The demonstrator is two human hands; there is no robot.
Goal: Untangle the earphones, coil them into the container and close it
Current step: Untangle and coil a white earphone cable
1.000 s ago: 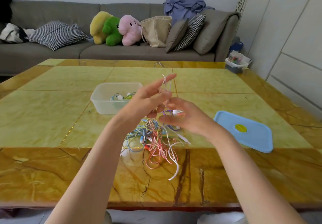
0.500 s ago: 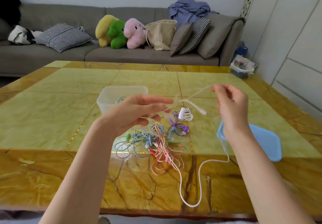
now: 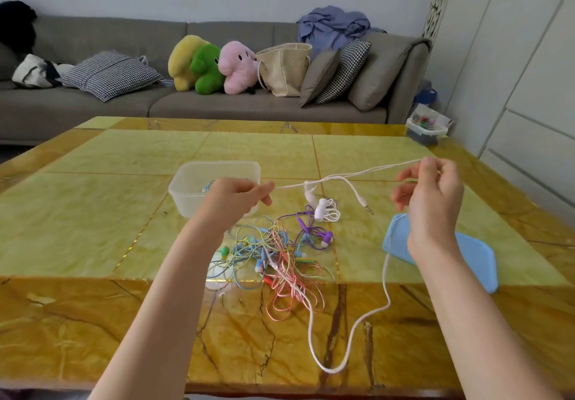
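Glossy marble-look table [image 3: 93, 213], translucent plastic container [image 3: 189, 188], matt blue plastic lid [image 3: 479, 259], rubbery earphone cords [image 3: 280, 259].

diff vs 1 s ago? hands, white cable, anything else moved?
The hands drew apart: left hand and right hand now pinch the white earphone cable stretched between them, pulled out of the tangled pile. Unchanged: container, blue lid.
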